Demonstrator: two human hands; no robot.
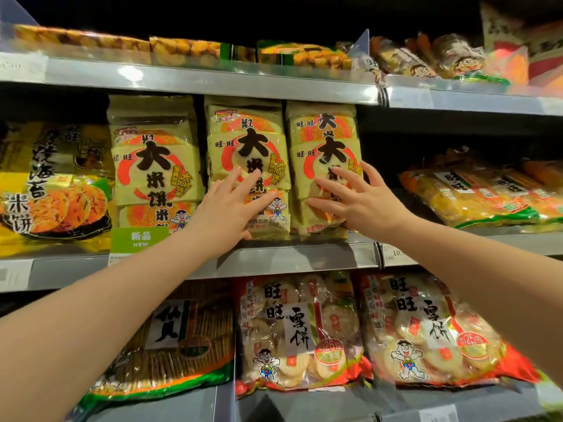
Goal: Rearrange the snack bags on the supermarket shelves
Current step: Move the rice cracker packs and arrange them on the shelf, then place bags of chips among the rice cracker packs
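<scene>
Three tall yellow rice-cracker bags stand upright side by side on the middle shelf [292,257]. My left hand [234,205] lies flat with spread fingers on the lower front of the middle bag [247,138]. My right hand [356,196] presses the same way, fingers apart, against the right bag [323,132]. The left bag [155,159] stands untouched beside them. Neither hand grips anything.
A yellow seaweed-cracker bag [51,184] stands at the far left of the shelf, with flat orange bags [475,193] at the right. Below lie a green-trimmed cracker bag [170,339] and two red-trimmed snow-cracker bags [298,330]. The upper shelf [195,77] carries more packs.
</scene>
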